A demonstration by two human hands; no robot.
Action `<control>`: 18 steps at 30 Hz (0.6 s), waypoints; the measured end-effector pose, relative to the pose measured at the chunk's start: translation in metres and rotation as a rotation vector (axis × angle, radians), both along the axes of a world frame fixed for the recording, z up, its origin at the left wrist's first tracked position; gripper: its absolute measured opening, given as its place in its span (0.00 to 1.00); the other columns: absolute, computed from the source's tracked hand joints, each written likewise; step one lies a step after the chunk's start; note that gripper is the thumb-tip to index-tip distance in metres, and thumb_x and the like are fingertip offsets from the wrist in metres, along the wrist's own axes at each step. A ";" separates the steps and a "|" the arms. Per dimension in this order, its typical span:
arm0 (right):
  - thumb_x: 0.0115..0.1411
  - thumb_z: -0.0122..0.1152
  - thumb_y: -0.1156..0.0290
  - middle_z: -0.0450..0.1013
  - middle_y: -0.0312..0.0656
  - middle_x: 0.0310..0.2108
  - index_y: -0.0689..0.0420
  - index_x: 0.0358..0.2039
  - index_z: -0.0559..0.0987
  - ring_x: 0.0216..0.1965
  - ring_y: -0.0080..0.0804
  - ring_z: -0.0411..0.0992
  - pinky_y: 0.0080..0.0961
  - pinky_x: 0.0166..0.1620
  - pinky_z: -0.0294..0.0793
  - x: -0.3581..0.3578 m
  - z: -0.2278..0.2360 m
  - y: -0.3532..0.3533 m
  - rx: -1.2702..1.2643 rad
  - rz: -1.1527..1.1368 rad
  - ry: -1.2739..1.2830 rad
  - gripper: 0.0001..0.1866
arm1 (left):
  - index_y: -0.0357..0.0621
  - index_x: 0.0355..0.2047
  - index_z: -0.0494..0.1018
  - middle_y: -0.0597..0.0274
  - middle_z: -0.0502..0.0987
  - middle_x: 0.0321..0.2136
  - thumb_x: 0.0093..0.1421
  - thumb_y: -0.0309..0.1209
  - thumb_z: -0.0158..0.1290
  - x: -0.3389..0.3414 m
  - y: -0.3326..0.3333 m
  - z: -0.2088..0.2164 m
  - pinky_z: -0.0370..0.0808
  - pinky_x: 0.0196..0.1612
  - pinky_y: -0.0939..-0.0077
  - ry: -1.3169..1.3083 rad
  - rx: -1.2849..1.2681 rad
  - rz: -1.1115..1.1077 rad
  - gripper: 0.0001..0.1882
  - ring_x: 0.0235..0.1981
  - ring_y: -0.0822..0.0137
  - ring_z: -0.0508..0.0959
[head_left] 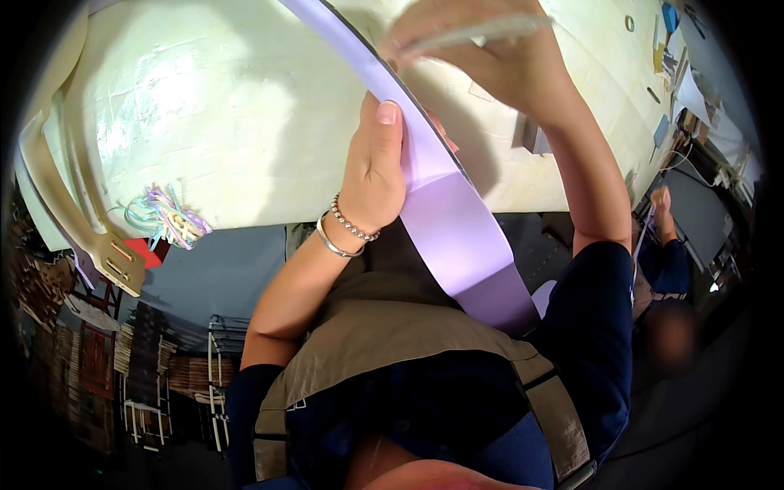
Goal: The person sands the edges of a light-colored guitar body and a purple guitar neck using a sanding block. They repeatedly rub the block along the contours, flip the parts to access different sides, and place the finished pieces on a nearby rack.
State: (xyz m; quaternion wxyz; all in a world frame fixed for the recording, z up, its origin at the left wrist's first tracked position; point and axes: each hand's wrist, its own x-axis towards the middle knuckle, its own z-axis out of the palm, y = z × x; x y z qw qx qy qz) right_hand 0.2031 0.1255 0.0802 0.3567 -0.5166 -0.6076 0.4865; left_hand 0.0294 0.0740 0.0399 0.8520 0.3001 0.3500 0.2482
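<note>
A glossy lavender curved piece point(457, 233), shaped like the side of a guitar body, slants from the top of the view down to my lap. A thin dark line runs along its right edge. My left hand point(377, 163) grips it from the left, thumb on the lavender face and fingertips showing past the far edge. Above and to the right, my right hand point(490, 61) is closed around a thin, pale, stick-like tool point(482, 31), blurred by motion. Its fingertips are at or close to the dark edge; contact is unclear.
A pale, covered worktable point(204, 106) spreads in front of me. On its near edge lies a tangle of pastel strips point(167, 216). A cream curved piece with slots point(118, 261) stands at the left. Small tools and papers point(670, 73) line the right side. Another person point(661, 261) works at far right.
</note>
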 end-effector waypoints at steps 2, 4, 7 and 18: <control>0.42 0.65 0.82 0.77 0.39 0.28 0.58 0.29 0.81 0.30 0.30 0.74 0.22 0.34 0.73 0.000 -0.002 -0.001 0.013 -0.004 0.003 0.11 | 0.33 0.51 0.54 0.55 0.71 0.29 0.66 0.50 0.26 0.000 0.000 0.000 0.75 0.36 0.68 -0.001 0.005 -0.016 0.29 0.29 0.61 0.77; 0.41 0.65 0.81 0.77 0.38 0.28 0.57 0.28 0.81 0.29 0.31 0.74 0.22 0.34 0.73 0.002 0.001 -0.010 0.077 0.035 -0.042 0.10 | 0.33 0.61 0.42 0.55 0.72 0.29 0.66 0.50 0.25 -0.004 -0.001 -0.009 0.75 0.37 0.68 -0.028 -0.026 -0.064 0.34 0.30 0.61 0.77; 0.40 0.64 0.80 0.77 0.37 0.26 0.57 0.24 0.81 0.29 0.34 0.75 0.23 0.35 0.74 0.006 0.002 -0.039 0.255 0.117 -0.226 0.08 | 0.34 0.62 0.37 0.54 0.72 0.29 0.65 0.51 0.25 -0.003 0.001 -0.004 0.75 0.37 0.68 0.037 0.041 -0.043 0.36 0.31 0.59 0.77; 0.37 0.63 0.83 0.77 0.38 0.28 0.58 0.27 0.81 0.31 0.35 0.74 0.26 0.36 0.74 0.008 0.015 -0.062 0.120 0.047 -0.179 0.12 | 0.31 0.60 0.48 0.58 0.74 0.30 0.67 0.49 0.27 -0.002 0.000 -0.008 0.67 0.41 0.83 0.114 0.080 0.006 0.33 0.31 0.73 0.71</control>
